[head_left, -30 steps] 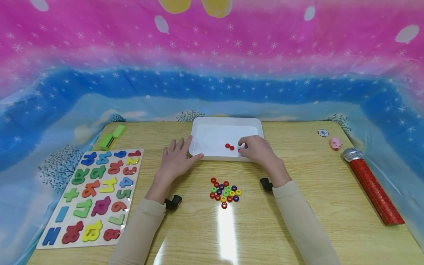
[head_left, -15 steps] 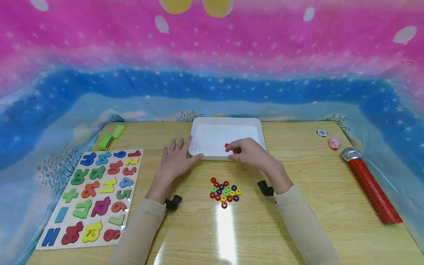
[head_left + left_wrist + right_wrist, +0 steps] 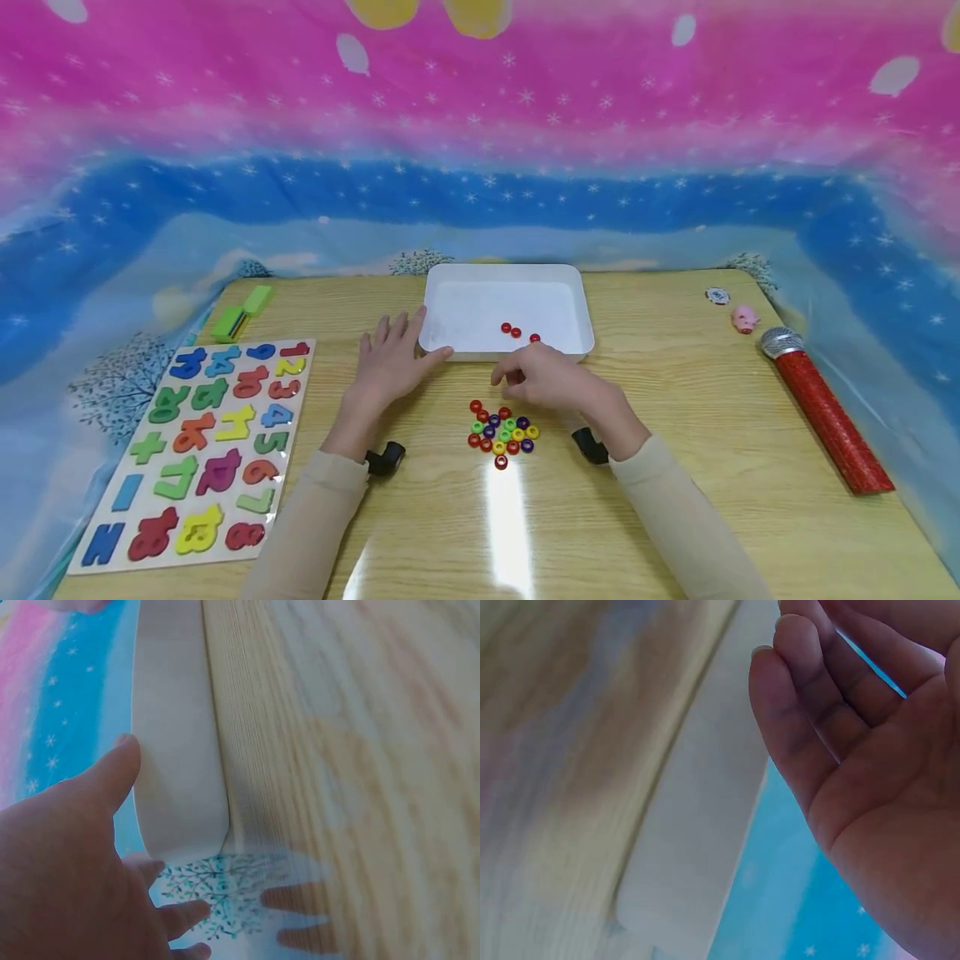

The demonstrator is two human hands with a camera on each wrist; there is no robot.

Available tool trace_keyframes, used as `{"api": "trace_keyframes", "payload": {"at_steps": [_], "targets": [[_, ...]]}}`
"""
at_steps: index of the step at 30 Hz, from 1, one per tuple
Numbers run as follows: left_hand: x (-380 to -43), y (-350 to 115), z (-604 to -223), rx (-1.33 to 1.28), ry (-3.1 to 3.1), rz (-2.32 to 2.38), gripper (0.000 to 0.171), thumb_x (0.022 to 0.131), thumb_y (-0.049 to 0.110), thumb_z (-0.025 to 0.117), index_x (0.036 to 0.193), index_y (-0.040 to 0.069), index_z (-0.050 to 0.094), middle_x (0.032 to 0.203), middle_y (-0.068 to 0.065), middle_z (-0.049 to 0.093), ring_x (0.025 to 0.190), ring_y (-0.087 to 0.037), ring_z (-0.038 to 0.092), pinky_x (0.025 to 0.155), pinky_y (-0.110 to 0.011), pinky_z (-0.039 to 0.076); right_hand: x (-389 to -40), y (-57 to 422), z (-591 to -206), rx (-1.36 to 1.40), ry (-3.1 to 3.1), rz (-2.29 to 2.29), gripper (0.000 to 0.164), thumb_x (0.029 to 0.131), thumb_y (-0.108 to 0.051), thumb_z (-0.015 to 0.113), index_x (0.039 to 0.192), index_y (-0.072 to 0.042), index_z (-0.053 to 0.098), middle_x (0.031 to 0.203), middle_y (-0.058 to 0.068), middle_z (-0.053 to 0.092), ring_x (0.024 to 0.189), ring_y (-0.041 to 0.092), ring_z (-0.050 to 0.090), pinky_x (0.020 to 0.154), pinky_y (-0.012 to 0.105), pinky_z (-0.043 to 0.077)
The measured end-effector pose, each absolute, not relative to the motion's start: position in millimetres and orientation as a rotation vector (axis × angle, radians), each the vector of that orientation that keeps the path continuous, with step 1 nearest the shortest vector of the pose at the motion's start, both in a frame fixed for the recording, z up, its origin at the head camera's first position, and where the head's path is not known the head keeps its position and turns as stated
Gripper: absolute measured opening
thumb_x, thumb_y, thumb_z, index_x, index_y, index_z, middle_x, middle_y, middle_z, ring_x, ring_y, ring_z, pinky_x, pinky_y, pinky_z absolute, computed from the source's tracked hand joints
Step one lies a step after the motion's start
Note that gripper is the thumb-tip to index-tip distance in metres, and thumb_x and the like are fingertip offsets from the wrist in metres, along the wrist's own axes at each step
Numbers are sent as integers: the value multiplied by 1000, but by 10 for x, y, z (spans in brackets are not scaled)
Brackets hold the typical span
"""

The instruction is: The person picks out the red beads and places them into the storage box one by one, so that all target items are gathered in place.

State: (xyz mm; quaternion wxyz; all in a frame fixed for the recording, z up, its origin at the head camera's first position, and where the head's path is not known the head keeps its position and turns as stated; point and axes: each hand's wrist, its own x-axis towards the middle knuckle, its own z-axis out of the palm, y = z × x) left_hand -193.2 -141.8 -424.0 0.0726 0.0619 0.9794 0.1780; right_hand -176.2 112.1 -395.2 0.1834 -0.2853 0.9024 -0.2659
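Observation:
My left hand (image 3: 386, 367) is at the front left corner of a white tray (image 3: 468, 304), its fingers spread and its thumb touching the rim. In the left wrist view, the thumb and fingertips are against the tray's wall (image 3: 176, 727). My right hand (image 3: 555, 379) hovers just in front of the tray, fingers loosely bent, with nothing visible in them; the right wrist view shows a bare palm (image 3: 900, 802). Three red ring beads (image 3: 516, 332) lie inside the tray. Nearer to me, a loose cluster of red, yellow, green and purple ring beads (image 3: 517, 434) rests on the table.
A number puzzle board (image 3: 191, 450) lies on the left, with a small green box (image 3: 227, 323) behind it. On the right are a red glittery microphone (image 3: 832, 421), a pink pig figure (image 3: 745, 319) and a poker chip (image 3: 717, 296). A patterned cloth hangs around the table.
My right hand has come out of the tray toward me and left, uncovering a third red bead there. The left hand stays at the corner; the head view has shifted slightly.

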Motion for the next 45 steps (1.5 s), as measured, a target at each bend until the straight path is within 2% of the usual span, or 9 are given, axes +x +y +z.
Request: {"api": "trace_keyframes", "payload": {"at_steps": [14,36,45], "targets": [[-1867,-1445,-4246,186,2942,533,88,81,77,31,150,30,2,157,-12,11,144,-40,2,110,-65,4,-1646,1045,-4165,-909,2561,-555,10,85,-22,66,92,-24,72,79,-15,62,70,4,54,66,22,45],[-1876,-1406,-4242,212,2942,567,87,83,75,33,150,28,4,156,-13,14,144,-40,3,110,-66,4,-1662,1033,-4200,-938,2667,-454,11,84,-22,65,93,-24,71,78,-13,59,70,7,51,67,23,42],[-1906,-1393,-4243,212,2942,574,88,82,77,31,150,29,4,156,-12,14,144,-39,2,110,-66,5,-1689,1030,-4058,-916,2703,-530,10,85,-22,62,93,-23,68,76,-11,58,64,7,51,60,23,42]]}}
